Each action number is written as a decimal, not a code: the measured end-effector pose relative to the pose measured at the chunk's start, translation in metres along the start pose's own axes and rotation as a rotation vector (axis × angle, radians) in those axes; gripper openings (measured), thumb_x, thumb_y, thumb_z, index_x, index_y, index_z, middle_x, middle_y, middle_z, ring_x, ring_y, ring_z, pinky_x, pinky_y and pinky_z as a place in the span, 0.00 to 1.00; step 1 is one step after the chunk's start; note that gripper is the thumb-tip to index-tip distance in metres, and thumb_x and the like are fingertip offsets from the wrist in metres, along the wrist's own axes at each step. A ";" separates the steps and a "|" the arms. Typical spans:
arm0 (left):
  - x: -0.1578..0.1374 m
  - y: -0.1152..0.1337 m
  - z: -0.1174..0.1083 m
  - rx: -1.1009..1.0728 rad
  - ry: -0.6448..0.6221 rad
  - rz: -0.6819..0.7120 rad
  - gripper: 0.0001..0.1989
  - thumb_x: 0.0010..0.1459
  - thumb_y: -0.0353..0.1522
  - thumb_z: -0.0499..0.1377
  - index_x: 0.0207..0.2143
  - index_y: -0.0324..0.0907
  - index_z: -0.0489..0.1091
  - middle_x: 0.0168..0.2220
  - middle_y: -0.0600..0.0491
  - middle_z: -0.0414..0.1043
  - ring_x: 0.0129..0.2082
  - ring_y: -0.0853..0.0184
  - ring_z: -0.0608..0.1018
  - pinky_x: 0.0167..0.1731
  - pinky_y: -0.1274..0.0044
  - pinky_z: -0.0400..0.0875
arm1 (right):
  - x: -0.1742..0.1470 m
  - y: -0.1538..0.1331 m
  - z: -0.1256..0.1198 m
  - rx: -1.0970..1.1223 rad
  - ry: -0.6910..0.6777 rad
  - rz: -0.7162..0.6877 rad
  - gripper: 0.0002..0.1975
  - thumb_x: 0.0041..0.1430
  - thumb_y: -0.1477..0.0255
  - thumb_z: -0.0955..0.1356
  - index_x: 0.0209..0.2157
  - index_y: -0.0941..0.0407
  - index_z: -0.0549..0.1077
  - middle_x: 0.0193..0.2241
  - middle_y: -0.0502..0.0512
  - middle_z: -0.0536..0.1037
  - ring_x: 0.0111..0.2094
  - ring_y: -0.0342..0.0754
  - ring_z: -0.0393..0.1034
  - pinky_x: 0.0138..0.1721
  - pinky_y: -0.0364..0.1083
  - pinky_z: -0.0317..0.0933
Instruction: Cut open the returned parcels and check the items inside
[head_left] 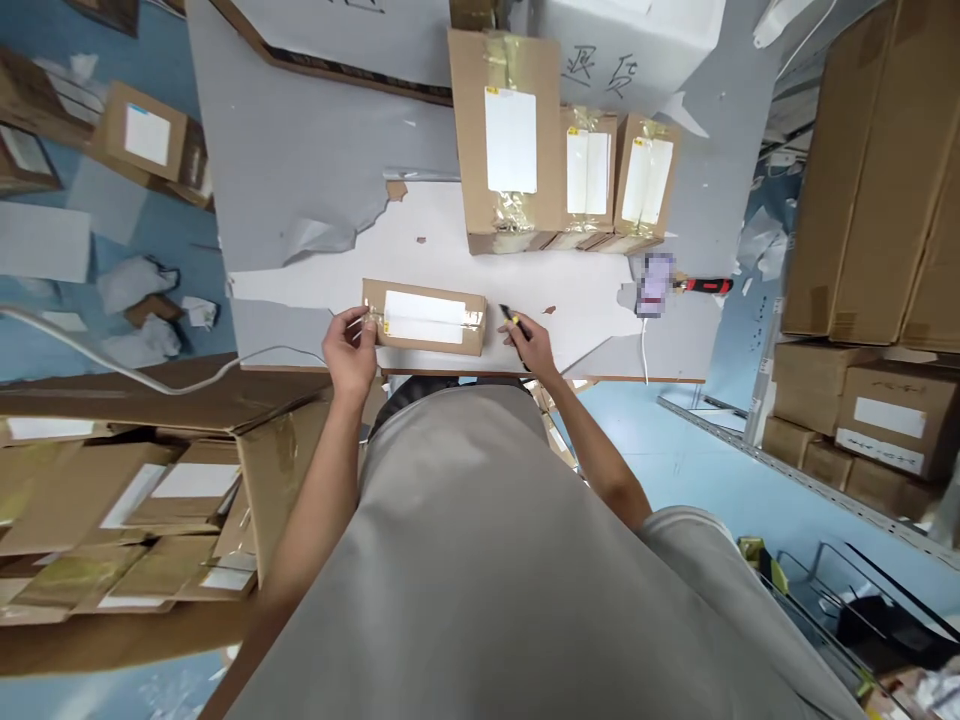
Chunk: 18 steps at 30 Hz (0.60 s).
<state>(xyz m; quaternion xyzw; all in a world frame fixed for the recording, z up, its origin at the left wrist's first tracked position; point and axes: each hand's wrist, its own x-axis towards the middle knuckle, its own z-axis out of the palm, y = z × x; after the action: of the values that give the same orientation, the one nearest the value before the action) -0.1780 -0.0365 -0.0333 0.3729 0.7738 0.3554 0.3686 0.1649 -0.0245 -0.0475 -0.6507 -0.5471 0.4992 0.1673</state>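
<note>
A narrow cardboard box [431,342] with a white label and clear tape lies near the table's front edge. My left hand [351,350] grips its left end, thumb on top and fingers at the end. Just off the box's right end, my right hand [534,348] is closed around a slim black tool [514,320] with a yellow spot. Its tip points up and left; whether it is a knife or a pen I cannot tell.
Three taped, labelled boxes [510,140] stand at the back of the table [322,140]. To the right lie a phone [655,285] with a cable and a red-and-black handle [709,286]. A big carton [289,450] of flattened boxes is at left; stacked cartons [892,410] stand at right.
</note>
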 end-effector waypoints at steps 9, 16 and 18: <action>-0.014 0.003 0.005 0.029 0.073 -0.065 0.23 0.69 0.50 0.69 0.56 0.46 0.74 0.58 0.40 0.82 0.58 0.53 0.86 0.59 0.60 0.88 | 0.012 0.003 -0.011 -0.340 0.159 0.013 0.29 0.83 0.70 0.63 0.78 0.63 0.72 0.77 0.76 0.74 0.80 0.61 0.67 0.83 0.63 0.59; -0.003 0.012 0.003 -0.214 -0.017 -0.273 0.24 0.66 0.52 0.72 0.52 0.48 0.73 0.52 0.45 0.79 0.56 0.57 0.84 0.45 0.66 0.93 | 0.024 -0.077 0.015 -0.418 -0.115 -0.313 0.23 0.83 0.68 0.70 0.73 0.54 0.81 0.82 0.65 0.70 0.82 0.59 0.67 0.83 0.60 0.64; 0.003 0.012 0.004 -0.220 -0.053 -0.288 0.23 0.66 0.53 0.72 0.48 0.47 0.72 0.49 0.47 0.77 0.53 0.58 0.83 0.44 0.65 0.93 | 0.026 -0.090 0.017 -0.507 -0.140 -0.273 0.22 0.84 0.70 0.69 0.72 0.56 0.81 0.82 0.67 0.69 0.81 0.61 0.68 0.81 0.61 0.67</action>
<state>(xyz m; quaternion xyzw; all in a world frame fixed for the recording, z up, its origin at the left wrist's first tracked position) -0.1724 -0.0272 -0.0263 0.2252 0.7657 0.3714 0.4745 0.0990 0.0238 0.0016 -0.5563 -0.7470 0.3631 0.0266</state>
